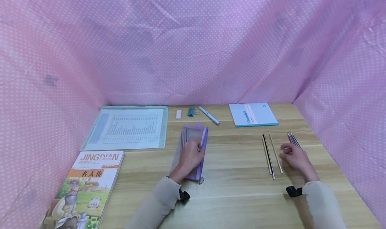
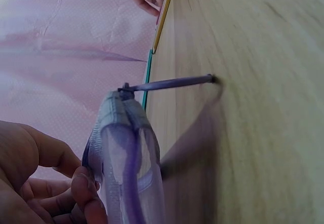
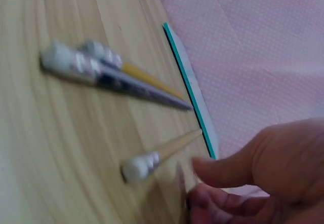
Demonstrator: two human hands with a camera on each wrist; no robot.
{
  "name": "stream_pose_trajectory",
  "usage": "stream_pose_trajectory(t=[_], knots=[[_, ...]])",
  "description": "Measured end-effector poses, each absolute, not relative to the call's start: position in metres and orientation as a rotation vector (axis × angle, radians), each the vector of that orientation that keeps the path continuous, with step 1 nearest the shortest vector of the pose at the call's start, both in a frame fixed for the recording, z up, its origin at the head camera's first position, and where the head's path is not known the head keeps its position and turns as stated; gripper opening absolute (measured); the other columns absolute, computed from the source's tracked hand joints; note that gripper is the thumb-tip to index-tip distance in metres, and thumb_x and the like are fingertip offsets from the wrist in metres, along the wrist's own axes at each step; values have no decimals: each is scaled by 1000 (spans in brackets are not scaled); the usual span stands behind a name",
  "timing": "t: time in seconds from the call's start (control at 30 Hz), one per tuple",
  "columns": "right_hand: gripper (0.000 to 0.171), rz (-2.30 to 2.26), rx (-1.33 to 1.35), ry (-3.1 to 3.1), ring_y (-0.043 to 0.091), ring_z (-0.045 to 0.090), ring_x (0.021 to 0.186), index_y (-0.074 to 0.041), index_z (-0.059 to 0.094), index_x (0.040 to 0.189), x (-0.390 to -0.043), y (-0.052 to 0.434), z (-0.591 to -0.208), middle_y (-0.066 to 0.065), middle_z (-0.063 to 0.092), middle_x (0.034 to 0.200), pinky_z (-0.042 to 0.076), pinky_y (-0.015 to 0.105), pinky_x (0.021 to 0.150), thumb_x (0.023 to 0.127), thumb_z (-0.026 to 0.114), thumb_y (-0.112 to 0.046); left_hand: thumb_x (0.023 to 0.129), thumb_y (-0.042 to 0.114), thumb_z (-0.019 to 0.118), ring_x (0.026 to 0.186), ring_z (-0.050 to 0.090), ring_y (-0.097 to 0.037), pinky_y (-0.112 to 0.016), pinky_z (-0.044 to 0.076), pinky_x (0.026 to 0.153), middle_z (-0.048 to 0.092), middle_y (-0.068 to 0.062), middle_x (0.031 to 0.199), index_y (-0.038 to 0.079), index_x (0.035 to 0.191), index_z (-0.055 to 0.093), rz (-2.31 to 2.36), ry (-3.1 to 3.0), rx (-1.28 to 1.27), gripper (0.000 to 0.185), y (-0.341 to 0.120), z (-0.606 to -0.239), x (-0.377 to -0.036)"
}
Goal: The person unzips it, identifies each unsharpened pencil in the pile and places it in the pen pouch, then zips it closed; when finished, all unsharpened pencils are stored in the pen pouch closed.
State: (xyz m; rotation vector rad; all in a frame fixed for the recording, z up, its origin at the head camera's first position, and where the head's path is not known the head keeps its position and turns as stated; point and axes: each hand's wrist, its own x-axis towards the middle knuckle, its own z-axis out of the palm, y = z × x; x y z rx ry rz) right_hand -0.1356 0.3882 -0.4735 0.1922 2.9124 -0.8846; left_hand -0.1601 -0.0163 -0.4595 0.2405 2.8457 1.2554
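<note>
- Right now my left hand [image 1: 190, 155] lies on the purple pencil case [image 1: 193, 145], fingers curled over its upper edge, pinning it to the worktop [image 1: 235, 195]; I judge that steadies the mouth.
- Through the case's clear side I see a few dark pencils inside, toward its far end.
- My right hand [image 1: 294, 157] rests well right of the case, fingers loosely curled and holding nothing, beside a bundle of pencils [image 1: 293, 139].
- Between the case and that hand lie a dark pencil [image 1: 267, 154] and a yellow pencil [image 1: 275, 152], side by side, within reach.
</note>
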Motion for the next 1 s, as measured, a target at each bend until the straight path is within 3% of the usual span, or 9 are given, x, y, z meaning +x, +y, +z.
stream_pose_trajectory(t=[0.17, 0.33, 0.6, 0.73, 0.87, 1.0], knots=[[43, -860, 279, 2945, 42, 66, 94, 15, 54, 125, -129, 391, -467, 36, 64, 111, 53, 36, 70, 97, 58, -18, 84, 0, 63, 48, 54, -8, -16, 39, 41, 63, -5, 63, 6, 75, 64, 1239, 2861, 231, 10, -15, -460, -160], [50, -872, 251, 2950, 44, 65, 98, 13, 53, 126, -125, 381, -465, 34, 65, 113, 56, 44, 75, 98, 61, -28, 84, 1, 63, 49, 54, -8, -16, 40, 41, 64, -5, 65, 6, 77, 65, 1241, 2853, 224, 9, -14, -461, -160], [58, -845, 145, 2907, 23, 62, 87, 8, 60, 120, -136, 370, -476, 17, 68, 97, 47, 31, 74, 90, 71, -41, 84, 1, 62, 48, 53, -7, -16, 38, 41, 61, -3, 63, 7, 75, 62, 1256, 2845, 238, 11, -14, -462, -160], [51, -841, 137, 2903, 16, 57, 83, 8, 60, 120, -138, 374, -480, 12, 65, 93, 44, 27, 73, 90, 72, -31, 84, 0, 61, 48, 52, -7, -16, 36, 40, 59, -2, 61, 8, 73, 61, 1258, 2852, 247, 13, -15, -463, -161], [37, -910, 172, 2863, 13, 57, 77, 10, 57, 123, -137, 379, -478, 16, 65, 93, 46, 25, 63, 98, 60, -17, 84, 0, 61, 48, 52, -7, -16, 36, 40, 58, -2, 60, 8, 73, 60, 1263, 2852, 252, 13, -16, -463, -161], [48, -864, 186, 2852, 22, 63, 79, 11, 55, 125, -136, 379, -475, 24, 67, 99, 50, 31, 64, 100, 58, -29, 83, -1, 61, 49, 50, -7, -16, 34, 41, 56, -1, 59, 8, 71, 58, 1255, 2874, 265, 15, -17, -462, -162]])
